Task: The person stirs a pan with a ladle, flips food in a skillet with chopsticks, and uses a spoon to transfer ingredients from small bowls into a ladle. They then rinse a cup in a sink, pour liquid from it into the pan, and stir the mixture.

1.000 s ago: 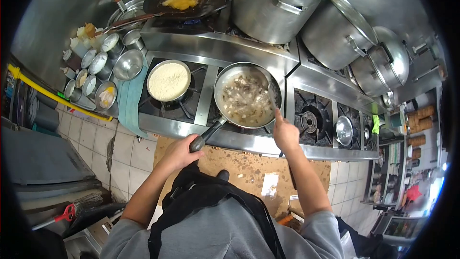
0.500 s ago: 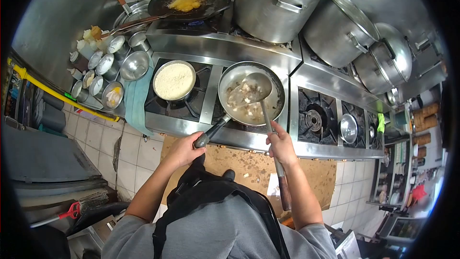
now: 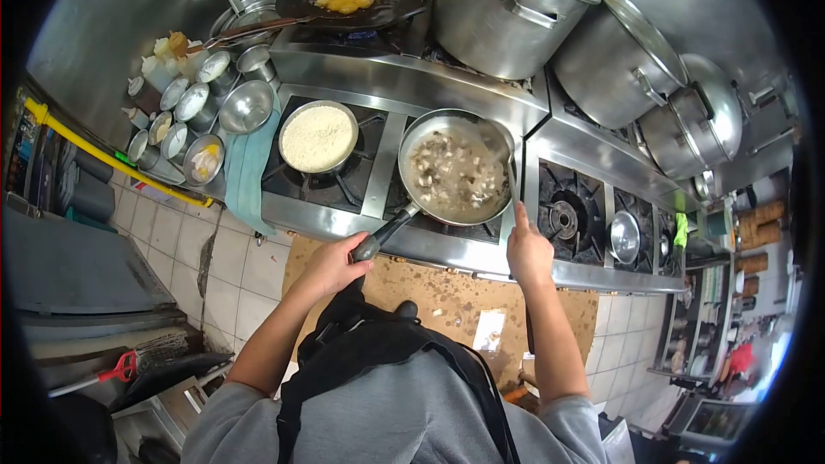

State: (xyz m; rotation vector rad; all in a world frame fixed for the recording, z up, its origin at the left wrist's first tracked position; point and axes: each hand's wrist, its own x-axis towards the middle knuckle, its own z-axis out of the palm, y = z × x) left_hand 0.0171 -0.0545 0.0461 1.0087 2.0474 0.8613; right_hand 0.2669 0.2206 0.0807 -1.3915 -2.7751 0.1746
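Observation:
My left hand [image 3: 339, 263] is closed around the dark handle of a frying pan [image 3: 411, 204] on the front of the stove. Cloudy liquid with pale and brown chopped pieces [image 3: 451, 167] fills the pan. My right hand [image 3: 530, 251] grips the long handle of a ladle [image 3: 497, 139], index finger stretched along it. The ladle's bowl rests at the pan's right side, partly in the liquid. Left of it, a pan of pale, crumbly grains [image 3: 319, 137] sits on another burner.
A dark wok [image 3: 391, 13] holds yellow food in oil behind. Large stockpots [image 3: 507, 17] stand at the back right. Metal containers [image 3: 196, 103], a bowl [image 3: 247, 106] and a green cloth [image 3: 249, 174] are at the left. A small metal bowl [image 3: 625, 236] sits on a right burner.
The ladle has moved from the middle of the frying pan to its right side, my right hand shifting right with it. My left hand stays on the pan handle.

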